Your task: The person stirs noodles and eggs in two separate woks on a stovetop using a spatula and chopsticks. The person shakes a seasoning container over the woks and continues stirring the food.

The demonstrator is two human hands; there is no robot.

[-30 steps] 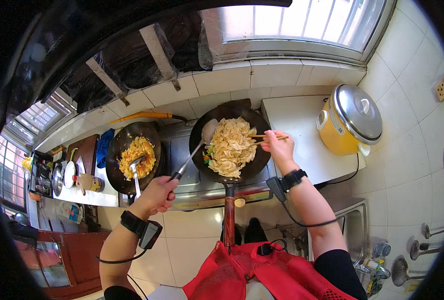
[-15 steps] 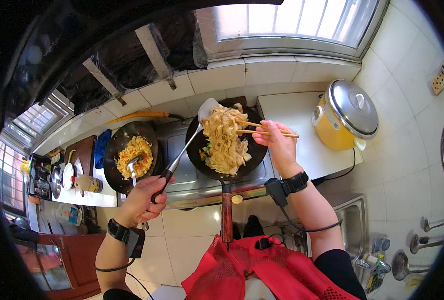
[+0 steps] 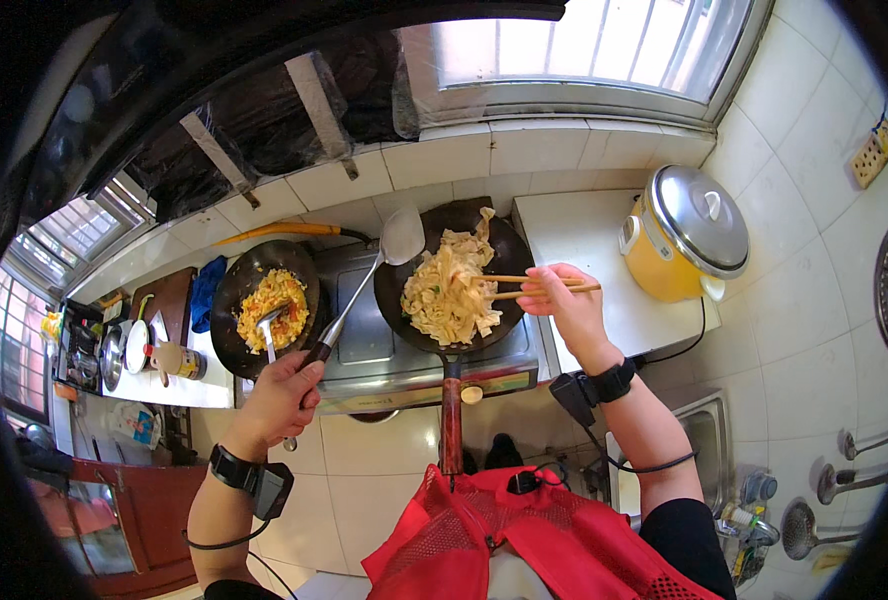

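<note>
My left hand (image 3: 272, 405) is closed round the black handle of a wok spatula (image 3: 402, 237). The spatula's wide metal blade hangs over the far left rim of a dark wok (image 3: 510, 250), apart from the noodles. A heap of wide pale noodles (image 3: 451, 285) lies in that wok, one piece sticking up at the far side. From the right, my right hand (image 3: 569, 310) pinches a pair of wooden chopsticks (image 3: 512, 286), whose tips are in the noodles. The wok's brown handle (image 3: 451, 425) points toward me.
A second wok (image 3: 226, 300) at left holds scrambled-egg-like yellow food (image 3: 274, 300) and a metal spoon (image 3: 267, 328). Both woks are on a steel gas stove (image 3: 349, 370). A yellow rice cooker (image 3: 669, 250) stands on the right counter, a sink (image 3: 709, 440) below it.
The noodles, bunched up against the spatula before, now lie lower and looser in the wok. The spatula blade has come away to the left. The chopsticks have dropped slightly.
</note>
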